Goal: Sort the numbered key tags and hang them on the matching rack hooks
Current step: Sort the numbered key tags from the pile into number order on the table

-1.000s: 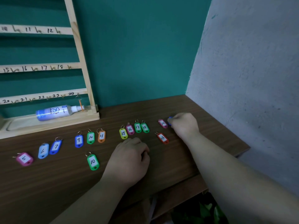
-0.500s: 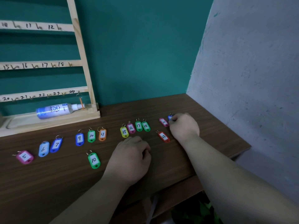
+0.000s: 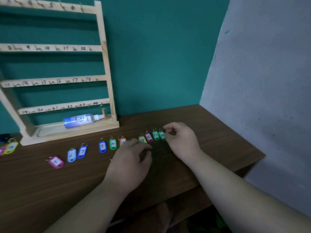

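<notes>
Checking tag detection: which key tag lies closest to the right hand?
The green tag marked 18, last in the 15-18 row, right beside the right hand fingertips. The green 17 sits one place further left.

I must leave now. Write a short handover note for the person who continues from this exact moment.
Left hand: curled, low over the table in front of the orange tag; whether it holds anything is hidden.
Right hand: fingertips pinched beside the green tag 18; a small metal ring shows between them, but what it grips is unclear.
Tags lie in a row by number: 5, 7, 9, 10, 16, 17; more at the far left edge.
Rack: one orange tag hangs near hook 24; the other hooks look empty.
Left: finish sorting, hang nearly everything.
</notes>
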